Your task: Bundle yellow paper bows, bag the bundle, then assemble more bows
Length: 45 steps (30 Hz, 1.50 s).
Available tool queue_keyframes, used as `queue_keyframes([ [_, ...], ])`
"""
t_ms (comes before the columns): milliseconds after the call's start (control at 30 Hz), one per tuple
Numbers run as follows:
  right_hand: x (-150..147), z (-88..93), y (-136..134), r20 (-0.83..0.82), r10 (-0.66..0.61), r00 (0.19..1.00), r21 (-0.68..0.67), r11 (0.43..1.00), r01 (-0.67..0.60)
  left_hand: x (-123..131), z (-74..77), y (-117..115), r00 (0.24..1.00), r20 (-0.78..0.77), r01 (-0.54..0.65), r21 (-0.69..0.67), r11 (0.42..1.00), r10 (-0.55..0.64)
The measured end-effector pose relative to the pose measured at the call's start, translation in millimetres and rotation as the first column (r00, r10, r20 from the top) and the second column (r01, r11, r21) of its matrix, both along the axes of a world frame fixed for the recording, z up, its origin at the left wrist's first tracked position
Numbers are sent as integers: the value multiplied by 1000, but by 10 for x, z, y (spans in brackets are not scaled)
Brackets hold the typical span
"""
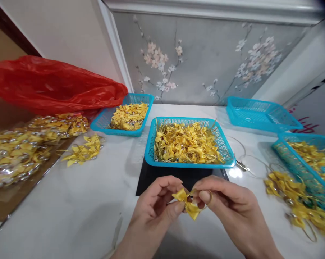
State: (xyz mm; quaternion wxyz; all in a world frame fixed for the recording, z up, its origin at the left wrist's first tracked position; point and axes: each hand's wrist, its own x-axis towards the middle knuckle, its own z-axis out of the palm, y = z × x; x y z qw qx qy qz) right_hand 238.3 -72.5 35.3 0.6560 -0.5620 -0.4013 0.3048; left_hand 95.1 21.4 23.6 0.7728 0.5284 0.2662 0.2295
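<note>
Between my two hands is a yellow ribbon bow [191, 208] with a thin gold cord [210, 201] looping out on its right. My left hand [159, 207] pinches the bow's left side between thumb and fingers. The cord near the bow's middle is caught between the thumb and fingertips of my right hand [224, 201]. Just beyond my hands, a blue plastic basket [191, 165] full of yellow bows [186, 142] with gold cords and silvery beads rests partly over a black mat [162, 180]. My fingers hide part of the bow's centre.
Left are loose bows [84, 149], a bagged heap of bows [14, 154], a red plastic bag [54, 86] and a blue basket [141, 131] of bows. Right are an empty blue basket [262, 124], another basket [292, 165] with bows, a bow pile [300, 201] and a small metal tool [242, 165].
</note>
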Motion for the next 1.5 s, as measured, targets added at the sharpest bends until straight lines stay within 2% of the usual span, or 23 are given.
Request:
queue_keyframes([
  [100,7,-11,-51,5,-68,998,-19,997,68,6,-18,-2,1000,-9,-18,-1,1000,18],
  [167,21,-22,-89,12,-70,997,-35,997,71,18,-17,0,1000,1,-12,1,1000,12],
  [300,50,-47,-163,64,11,998,-24,1000,-10,49,8,3,1000,13,-9,34,999,9],
  [400,54,-61,-187,165,93,982,-2,996,-94,72,30,1,999,-12,-29,67,997,30],
  [467,50,-62,-181,217,102,971,3,994,-105,86,45,-2,998,-39,-34,97,995,38],
  [600,50,-47,-151,233,82,969,-13,997,-81,108,68,-14,999,-25,-30,207,978,36],
  [867,59,-26,-165,199,98,975,-26,995,-95,81,69,4,1000,-16,10,451,893,-3],
  [1033,75,9,-200,266,113,957,-65,993,-99,105,104,-23,996,-74,-23,373,927,55],
  [1133,69,25,-189,314,80,946,-90,995,-54,149,140,-100,987,-94,-96,299,950,129],
  [1233,55,34,-159,263,74,962,-136,990,-39,178,166,-160,976,-131,-148,193,970,175],
  [1333,63,38,-131,139,96,986,-195,979,-67,173,172,-150,980,-148,-116,122,986,133],
  [1500,105,10,-111,20,111,994,-211,972,-105,119,144,-58,990,-139,22,102,995,-8],
])
